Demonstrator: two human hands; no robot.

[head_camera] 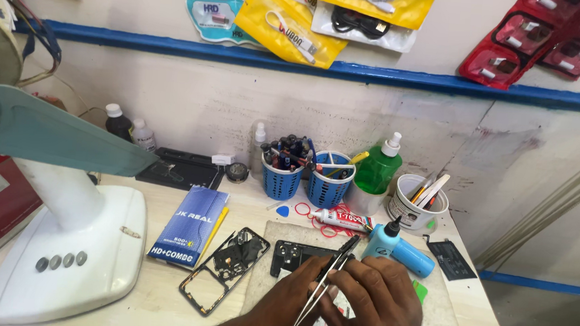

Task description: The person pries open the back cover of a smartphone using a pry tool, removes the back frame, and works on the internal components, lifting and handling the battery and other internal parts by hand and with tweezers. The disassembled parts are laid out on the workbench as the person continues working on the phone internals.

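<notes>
two blue slotted cups [281, 179] stand side by side at the back of the table [160, 303]; the left one is packed with dark-handled tools, the right cup [327, 185] holds a few pens or picks, one yellow. just right of them a green pump bottle [378, 170] stands against the wall, and beside it a white tub [417, 203] holds flat sticks leaning to the right. in front of the cups lie a white glue tube [339, 218] on red rubber bands and a light blue squeeze bottle [397, 249] on its side, its black nozzle pointing up and left. the right hand [379, 303] is closed around a pair of metal tweezers [323, 282], their tips near the upper edge of a black phone body [298, 256] that lies on a grey mat [272, 232]. the left hand [295, 301] rests curled on the phone body, pinning it; i cannot tell whether it grips anything more. left of the mat lies an empty phone frame [224, 270], then a blue flat box [190, 226], and a white fan base [70, 250] whose blade blocks the left of the view.
</notes>
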